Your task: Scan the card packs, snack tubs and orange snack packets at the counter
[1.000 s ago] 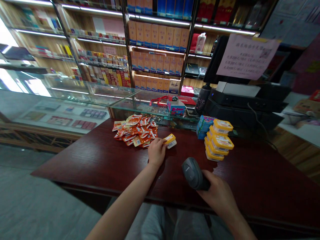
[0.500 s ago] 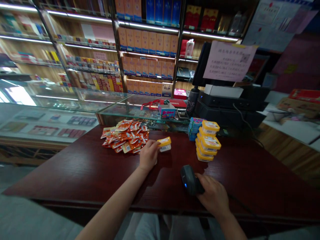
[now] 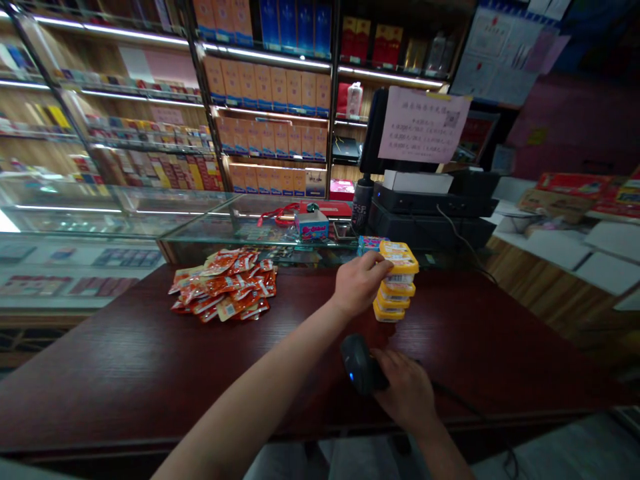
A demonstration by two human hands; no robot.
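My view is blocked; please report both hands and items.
Left hand at stacked yellow-lidded tubs. Right hand gripping scanner. Orange packets apart, not in the way.

1 handheld scanner, 1 pile of yellow-lidded tubs, 1 heap of orange packets, 1 monitor, 4 tall blue boxes.

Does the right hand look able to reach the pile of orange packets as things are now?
Probably not directly: the right hand grips a barcode scanner, and the left forearm crosses between it and the orange packets.
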